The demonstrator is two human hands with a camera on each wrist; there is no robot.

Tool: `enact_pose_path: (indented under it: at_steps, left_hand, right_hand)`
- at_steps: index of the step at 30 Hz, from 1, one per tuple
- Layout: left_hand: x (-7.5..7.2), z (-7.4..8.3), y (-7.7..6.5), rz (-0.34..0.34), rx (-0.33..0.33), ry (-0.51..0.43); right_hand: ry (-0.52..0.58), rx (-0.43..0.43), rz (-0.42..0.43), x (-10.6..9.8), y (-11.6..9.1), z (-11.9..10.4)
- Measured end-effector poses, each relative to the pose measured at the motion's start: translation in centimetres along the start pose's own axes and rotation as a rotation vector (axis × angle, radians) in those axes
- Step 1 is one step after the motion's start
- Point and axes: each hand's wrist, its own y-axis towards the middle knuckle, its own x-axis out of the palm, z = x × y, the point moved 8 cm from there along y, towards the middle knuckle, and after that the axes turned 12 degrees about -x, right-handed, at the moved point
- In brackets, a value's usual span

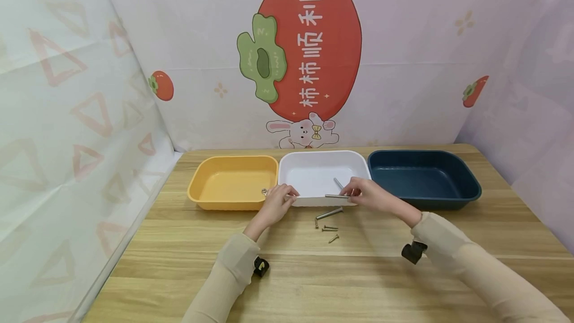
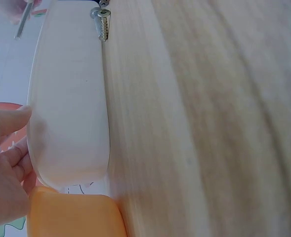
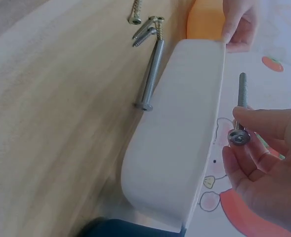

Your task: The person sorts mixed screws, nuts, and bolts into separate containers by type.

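My right hand [image 1: 373, 196] pinches a long silver bolt [image 1: 335, 196] between thumb and fingers, over the front rim of the white tray [image 1: 309, 202]. In the right wrist view the bolt's round head faces the camera and its threaded shank [image 3: 242, 91] points away. Another bolt [image 1: 338, 183] lies inside that tray, partly behind the hand. At the tray's front left corner, my left hand [image 1: 277, 202] grips the rim, thumb on the outside. On the table before the tray lie a long bolt [image 1: 329, 213] and several short screws [image 1: 330, 229].
To the left, a yellow tray [image 1: 233, 205] adjoins the white one and has small metal hardware [image 1: 264, 191] at its right side. A dark blue tray [image 1: 466, 198] stands on the right. The wooden table [image 1: 314, 283] meets a printed cloth backdrop [image 1: 403, 103] behind the trays.
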Motion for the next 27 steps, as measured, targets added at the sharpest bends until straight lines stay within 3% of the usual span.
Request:
enact_pose_path:
  at_steps: [27]
  left_hand:
    - [0.0, 0.0, 0.0, 0.002, -0.001, -0.002]
  right_hand:
    - [-0.022, 0.024, -0.019, -0.4, 3.5, 1.6]
